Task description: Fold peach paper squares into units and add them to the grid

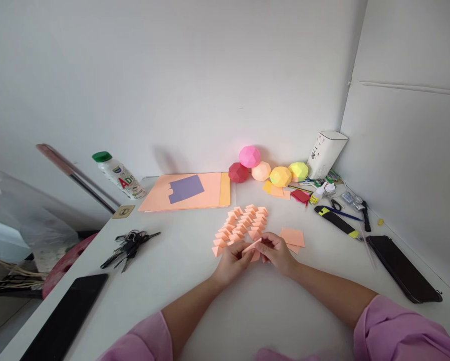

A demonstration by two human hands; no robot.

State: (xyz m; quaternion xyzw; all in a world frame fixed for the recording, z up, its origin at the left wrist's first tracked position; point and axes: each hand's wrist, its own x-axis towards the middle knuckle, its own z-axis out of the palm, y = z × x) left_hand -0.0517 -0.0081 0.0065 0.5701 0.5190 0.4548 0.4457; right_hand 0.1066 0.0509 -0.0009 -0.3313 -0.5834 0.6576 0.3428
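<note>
A folded peach paper piece (252,246), pinched from both sides

Our left grip (230,263) and right grip (280,254) both pinch the folded piece, held over the white bench (195,321). Just beyond it, we have rows of small, pointed peach paper units (237,234); square peach paper sheets (293,237) lie near our right grip. Farther back sit five multicoloured faceted balls (261,171).

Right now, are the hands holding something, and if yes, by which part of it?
Yes: a peach paper piece, pinched at its left side by the left hand and at its right side by the right hand.
</note>
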